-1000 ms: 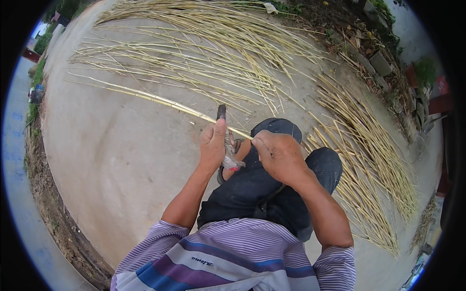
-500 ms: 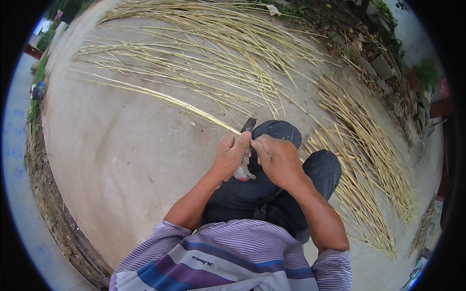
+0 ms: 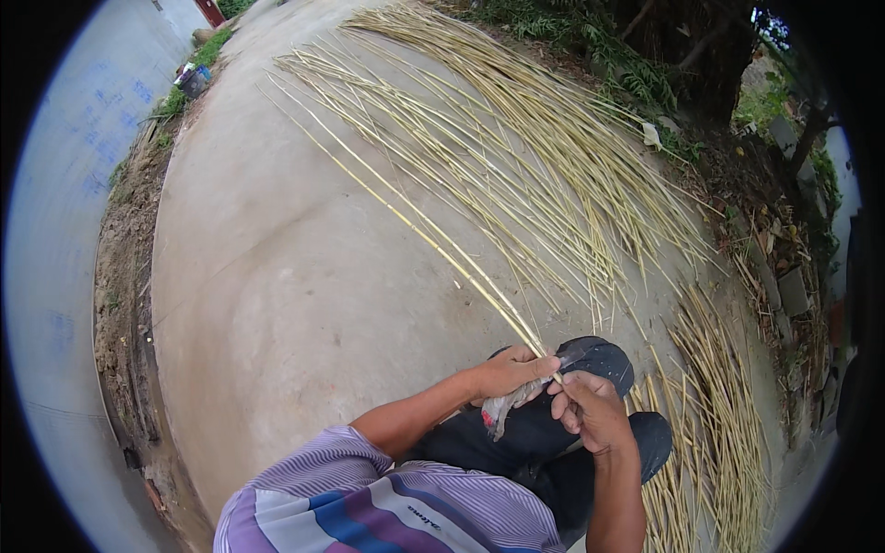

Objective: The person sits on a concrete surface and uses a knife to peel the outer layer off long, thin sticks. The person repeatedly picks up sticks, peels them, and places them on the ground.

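My left hand (image 3: pixel 518 372) is closed around a pale plastic-wrapped handle (image 3: pixel 499 411) with a bit of red on it. In the earlier frame a dark, knife-like blade stands up from that handle; now the blade is hard to make out against my dark trousers. A long, thin yellowish cane stalk (image 3: pixel 466 288), divided into two strands, runs from the far left down through my left hand. Right beside it, my right hand (image 3: pixel 592 405) has thumb and fingers pinched on the stalk's near end. Both hands are over my bent knees (image 3: pixel 604 361).
Many long cane stalks (image 3: pixel 516 138) lie spread over the concrete ground (image 3: pixel 277 304) ahead. Another pile of canes (image 3: pixel 724 415) lies right of my knees. A tree trunk (image 3: pixel 728 78) and rubble (image 3: pixel 793 290) edge the right; a pale wall (image 3: pixel 69 249) edges the left.
The view has swung, so my hands appear farther right and lower. My right hand has turned, its fingers now showing at the stalk end. The stalk's two strands stand farther apart.
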Demonstrator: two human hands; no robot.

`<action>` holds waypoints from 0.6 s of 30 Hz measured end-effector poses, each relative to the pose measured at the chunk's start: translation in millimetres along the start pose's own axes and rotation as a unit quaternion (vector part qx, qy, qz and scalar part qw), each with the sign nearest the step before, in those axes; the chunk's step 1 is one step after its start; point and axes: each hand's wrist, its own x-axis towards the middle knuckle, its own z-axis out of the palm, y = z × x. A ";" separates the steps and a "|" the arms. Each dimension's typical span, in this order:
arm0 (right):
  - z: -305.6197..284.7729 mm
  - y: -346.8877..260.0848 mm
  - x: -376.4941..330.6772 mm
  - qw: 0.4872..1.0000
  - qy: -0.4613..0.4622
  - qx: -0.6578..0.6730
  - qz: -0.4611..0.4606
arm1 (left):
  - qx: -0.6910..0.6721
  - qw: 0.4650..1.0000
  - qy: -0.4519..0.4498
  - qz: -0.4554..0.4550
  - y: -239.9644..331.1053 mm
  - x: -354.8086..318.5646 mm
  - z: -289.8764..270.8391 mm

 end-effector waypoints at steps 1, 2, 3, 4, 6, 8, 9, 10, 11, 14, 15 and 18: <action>-2.5 7.9 2.1 0.999 -0.011 0.038 0.010 | -0.004 1.000 -0.019 0.008 1.2 -1.6 -0.7; -4.4 15.2 4.4 0.997 -0.022 0.077 0.021 | 0.029 0.999 -0.026 0.024 1.2 -1.9 -3.6; -6.0 19.1 4.5 0.992 -0.030 0.116 0.031 | 0.041 0.998 -0.042 0.018 3.1 -3.9 -5.0; -0.3 19.5 2.2 0.986 -0.010 0.162 0.030 | 0.052 0.997 -0.058 0.011 5.6 -8.3 -7.4; -6.6 25.0 5.4 0.992 0.006 0.121 0.017 | 0.066 0.994 -0.086 0.017 5.6 -14.0 -13.8; -7.4 26.4 7.1 0.999 0.039 0.031 0.012 | 0.049 0.998 -0.035 -0.018 0.1 -17.2 -15.8; -3.9 25.6 6.3 0.999 0.037 0.009 0.013 | 0.040 0.999 -0.012 -0.035 0.2 -18.2 -15.2; 1.0 25.2 5.9 0.999 0.035 -0.013 0.015 | 0.028 0.998 0.032 -0.048 14.8 -22.0 -7.9; 5.4 25.5 5.6 0.999 0.033 -0.035 0.016 | 0.030 0.997 0.049 -0.056 4.5 -18.7 -12.4; 4.3 30.4 21.5 0.991 0.046 -0.125 -0.010 | 0.066 0.983 0.171 -0.022 -42.3 1.8 -23.5; 3.7 33.3 24.9 0.986 0.060 -0.153 -0.022 | 0.102 0.978 0.180 -0.024 -37.7 8.9 -23.4; 13.0 12.8 37.6 0.952 0.136 -0.232 -0.143 | 0.179 0.966 0.182 0.031 4.1 44.0 -37.2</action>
